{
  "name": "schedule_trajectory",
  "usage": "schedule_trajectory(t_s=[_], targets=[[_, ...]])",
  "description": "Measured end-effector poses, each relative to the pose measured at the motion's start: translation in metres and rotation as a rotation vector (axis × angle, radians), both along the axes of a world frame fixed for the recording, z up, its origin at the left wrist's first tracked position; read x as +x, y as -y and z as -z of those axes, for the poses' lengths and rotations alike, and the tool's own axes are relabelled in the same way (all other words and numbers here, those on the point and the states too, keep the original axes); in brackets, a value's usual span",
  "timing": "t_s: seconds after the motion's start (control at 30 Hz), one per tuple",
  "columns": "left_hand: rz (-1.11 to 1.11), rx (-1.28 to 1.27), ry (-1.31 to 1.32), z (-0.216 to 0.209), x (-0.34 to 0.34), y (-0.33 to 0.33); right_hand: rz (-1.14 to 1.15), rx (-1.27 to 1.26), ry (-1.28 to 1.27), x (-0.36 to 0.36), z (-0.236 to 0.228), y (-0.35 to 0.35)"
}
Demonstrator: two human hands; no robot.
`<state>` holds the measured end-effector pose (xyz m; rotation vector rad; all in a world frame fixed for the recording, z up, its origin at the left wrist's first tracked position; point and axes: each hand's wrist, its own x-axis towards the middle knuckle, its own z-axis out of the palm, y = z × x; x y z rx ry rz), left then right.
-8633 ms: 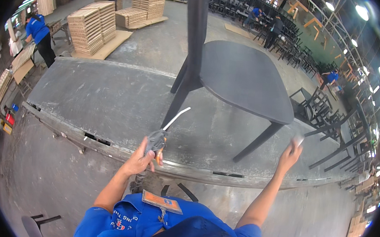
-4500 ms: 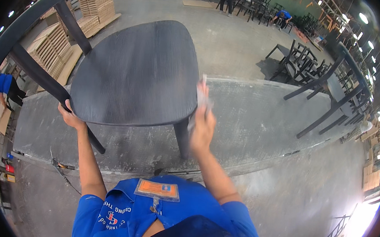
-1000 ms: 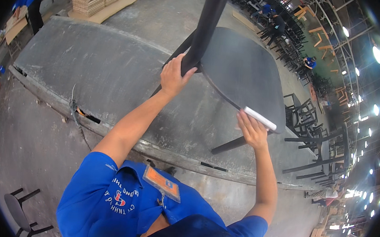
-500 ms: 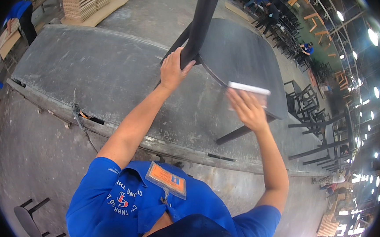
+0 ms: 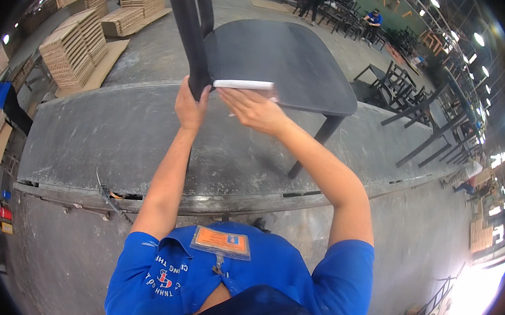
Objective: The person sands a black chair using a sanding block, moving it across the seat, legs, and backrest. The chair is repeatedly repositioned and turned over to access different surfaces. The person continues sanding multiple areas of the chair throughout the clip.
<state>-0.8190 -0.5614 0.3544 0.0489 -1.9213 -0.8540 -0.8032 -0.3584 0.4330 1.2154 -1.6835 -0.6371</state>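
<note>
A dark grey wooden chair (image 5: 283,57) stands upright on a worn grey worktable (image 5: 101,141). My left hand (image 5: 191,107) is closed round the foot of its back post (image 5: 195,66), beside the seat. Under my right hand (image 5: 253,109) is a flat sanding pad (image 5: 244,85) with a white edge. I press it with outstretched fingers against the near side edge of the seat, close to the post. The palm and thumb side of that hand are partly hidden. The upper end of the backrest runs out of the picture.
A thin hose (image 5: 107,193) lies at a slot in the table's near edge. More dark chairs (image 5: 437,115) stand at the right. Stacked wooden boards (image 5: 75,48) are at the far left. Another person (image 5: 1,102) bends over work there; one sits (image 5: 372,25) far back.
My right hand has slid the sanding pad left along the seat edge, up to the back post. My left hand still grips the post. The view has turned, and the chair appears farther left.
</note>
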Motion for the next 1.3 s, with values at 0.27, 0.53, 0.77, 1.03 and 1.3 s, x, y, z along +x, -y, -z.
schedule_trajectory(t_s=[0.27, 0.53, 0.77, 1.03, 1.3], targets=[[-0.121, 0.017, 0.029, 0.006, -0.004, -0.003, 0.092, -0.547, 0.089, 0.021, 0.005, -0.170], [-0.046, 0.021, 0.034, 0.003, -0.002, 0.000, -0.107, -0.911, 0.168, 0.010, 0.066, 0.002], [-0.073, -0.004, 0.019, 0.007, -0.005, 0.002, 0.055, -1.281, -0.069, 0.004, 0.041, -0.105], [-0.075, 0.042, 0.077, 0.004, -0.006, 0.004, -0.109, -1.287, 0.099, 0.013, 0.049, -0.011], [-0.119, -0.032, 0.000, 0.006, -0.004, 0.004, 0.101, -1.606, 0.079, 0.003, 0.029, -0.111]])
